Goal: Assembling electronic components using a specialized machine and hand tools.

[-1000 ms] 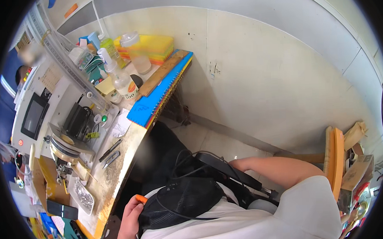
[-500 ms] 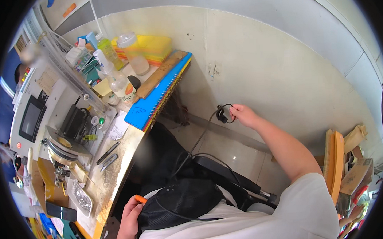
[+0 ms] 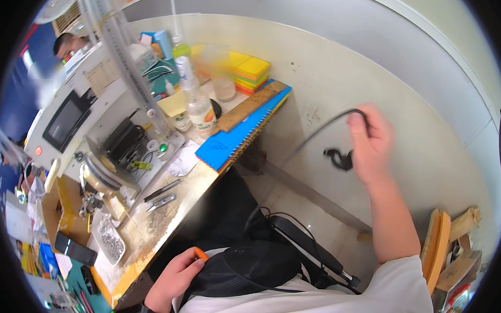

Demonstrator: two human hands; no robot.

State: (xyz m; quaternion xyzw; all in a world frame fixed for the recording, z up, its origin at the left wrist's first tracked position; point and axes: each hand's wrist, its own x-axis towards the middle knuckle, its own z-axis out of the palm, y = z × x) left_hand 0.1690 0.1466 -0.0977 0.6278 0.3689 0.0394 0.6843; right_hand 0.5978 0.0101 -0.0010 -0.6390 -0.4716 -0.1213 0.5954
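My right hand (image 3: 373, 144) is raised in front of the wall, its fingers closed on a thin black cable (image 3: 333, 120). The cable runs down and left, blurring as it goes. Beside the palm hangs a small black clip-like piece (image 3: 339, 160). Low in front of me, my left hand (image 3: 176, 278) is closed round a short orange piece (image 3: 200, 254), mostly hidden, at the edge of a rounded black mesh item (image 3: 249, 267). A black cord lies across that mesh item. A dark band circles my left wrist.
Left of me stands a worktable (image 3: 178, 214) with a blue spiral notebook (image 3: 228, 145), a wooden strip (image 3: 251, 107), bottles, thread snips (image 3: 161, 202), a metal tray (image 3: 109, 238) and a machine with a screen (image 3: 67, 122). A chair armrest (image 3: 309, 245) is close by. Another person sits far left.
My right hand has moved right and up in the view, drawing the cable with it. The left hand keeps its hold on the orange piece. The whole view has shifted and turned.
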